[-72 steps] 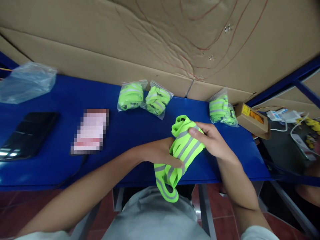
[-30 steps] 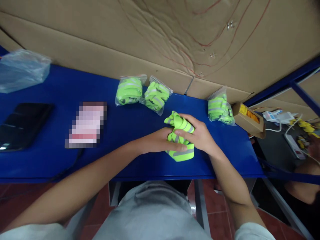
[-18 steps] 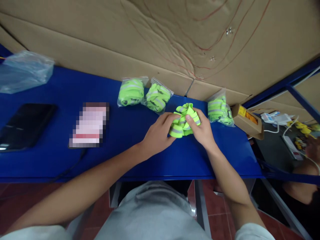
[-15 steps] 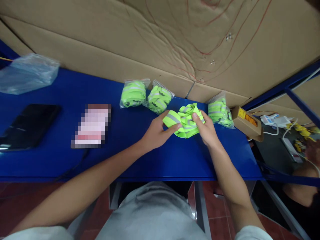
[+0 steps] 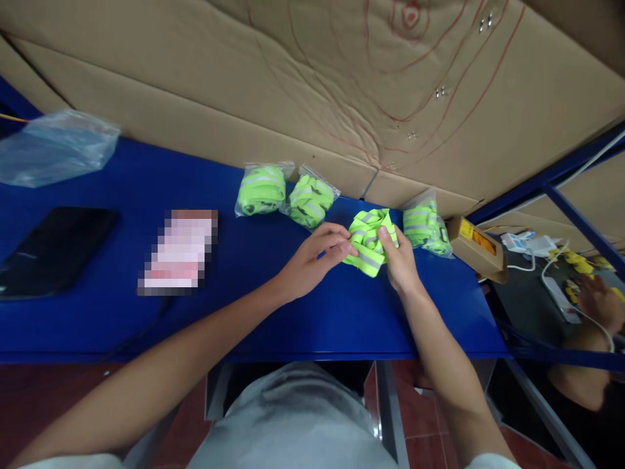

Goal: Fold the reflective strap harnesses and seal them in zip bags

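Observation:
My right hand [image 5: 401, 259] grips a loosely folded fluorescent yellow-green reflective strap [image 5: 368, 262] with a silver stripe, its thumb pressing on top of the folds. At the bundle's left edge, the thumb and fingertips of my left hand [image 5: 317, 255] close on the strap. The bundle is held above the blue table [image 5: 312, 326]. Behind it lie two clear zip bags [image 5: 262, 190] packed with similar yellow-green straps, side by side. Another bagged strap bundle [image 5: 424, 223] rests just beyond my right hand.
An open cardboard box [image 5: 477, 247] stands at the table's right end. On the left are a pixelated, phone-like device [image 5: 178, 251], a black tablet-like device [image 5: 56, 251] and a clear plastic bag [image 5: 61, 146]. Cardboard [image 5: 195, 85] lines the back. Another person's hand [image 5: 600, 303] is at the far right.
The strap loop that stuck out on the left now lies folded against the bundle. My left fingers have shifted along its left edge, while my right hand keeps its grip. The view has tilted slightly.

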`<state>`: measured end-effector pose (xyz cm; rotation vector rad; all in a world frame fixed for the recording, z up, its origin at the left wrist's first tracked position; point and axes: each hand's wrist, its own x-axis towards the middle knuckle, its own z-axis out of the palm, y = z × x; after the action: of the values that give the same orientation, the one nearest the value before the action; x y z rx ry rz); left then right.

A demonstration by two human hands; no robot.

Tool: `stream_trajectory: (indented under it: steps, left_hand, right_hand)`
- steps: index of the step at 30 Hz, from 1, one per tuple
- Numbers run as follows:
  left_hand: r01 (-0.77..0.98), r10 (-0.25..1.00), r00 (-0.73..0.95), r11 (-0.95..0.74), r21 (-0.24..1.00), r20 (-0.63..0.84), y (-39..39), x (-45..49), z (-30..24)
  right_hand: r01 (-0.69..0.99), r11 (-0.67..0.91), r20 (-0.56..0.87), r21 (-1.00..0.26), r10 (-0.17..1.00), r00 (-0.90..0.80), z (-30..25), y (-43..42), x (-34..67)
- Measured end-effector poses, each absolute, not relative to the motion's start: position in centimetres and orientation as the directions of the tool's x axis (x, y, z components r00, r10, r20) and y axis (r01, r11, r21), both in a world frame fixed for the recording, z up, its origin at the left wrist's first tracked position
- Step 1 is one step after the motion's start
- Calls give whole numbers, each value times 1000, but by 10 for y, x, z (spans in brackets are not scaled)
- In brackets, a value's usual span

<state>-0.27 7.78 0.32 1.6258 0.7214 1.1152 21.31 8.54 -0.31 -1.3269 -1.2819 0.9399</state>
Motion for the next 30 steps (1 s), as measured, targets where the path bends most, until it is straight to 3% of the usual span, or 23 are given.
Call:
stream_trajectory:
  steps: [4,12,16,18,21,25,28,30]
  left_hand:
    - [25,925,281,-275,961,257,78,3,-7]
    - [59,937,295,-211,976,185,81,8,-26]
    - [135,931,250,-306,943,266,89,5,-38]
    - [88,887,344,-358,929,309,90,2,-37]
    - [9,769,558,-381,925,312,88,-5,-23]
    - [-8,735,516,-510,860,440,85,-11,-6]
    - [-70,750,494,-470,880,440,83,-7,-6]
    - [-127,795,478,-359,925,374,82,-2,-11]
  right_hand:
    - [236,160,197,-958,970,143,-7,83,209]
    - [393,236,296,-889,950,97,-4,75,200]
    - [362,216,232,-907,973,0,0,73,201]
    - [375,236,227,-897,972,-67,2,73,204]
    - [526,388,380,-757,916,-128,7,70,210]
    - [620,613,513,-489,777,-364,9,63,212]
    - [553,679,499,-482,732,-463,6,57,206]
    - [545,656,517,-522,752,-409,4,54,202]
